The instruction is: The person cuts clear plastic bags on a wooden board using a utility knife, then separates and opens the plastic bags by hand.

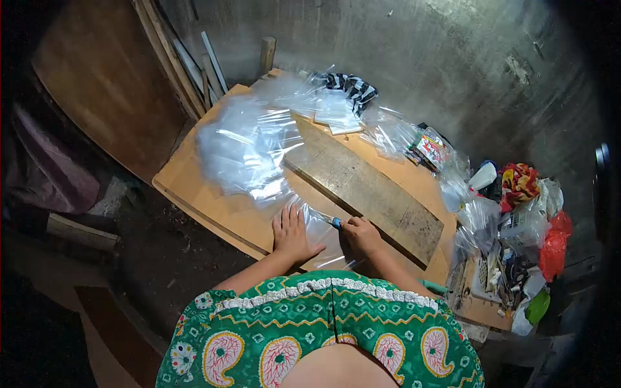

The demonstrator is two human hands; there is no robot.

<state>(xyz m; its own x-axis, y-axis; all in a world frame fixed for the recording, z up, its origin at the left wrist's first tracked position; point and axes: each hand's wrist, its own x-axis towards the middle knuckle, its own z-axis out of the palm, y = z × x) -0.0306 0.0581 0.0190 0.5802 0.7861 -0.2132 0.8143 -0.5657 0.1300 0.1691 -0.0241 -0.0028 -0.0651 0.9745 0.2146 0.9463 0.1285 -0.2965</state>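
My left hand (294,237) lies flat on clear plastic film (321,247), fingers spread, pressing it onto the table. Just to its right, my right hand (362,234) is closed around a slim tool with a blue handle (336,222) and a narrow metal end. That end points left across the film, close to my left fingers; its exact kind is too small to tell. From under my hands a fanned pile of clear plastic sheets (239,142) curves away to the far left. A thick wooden plank (369,187) lies beside the film, beyond my right hand.
The orange-brown table (194,184) has its edge along the left. Clear plastic packets (388,132) and a black-and-white checked cloth (352,87) lie at the back. On the right are a red plastic bag (557,244), a patterned red-yellow cloth (519,184) and a basket (517,226).
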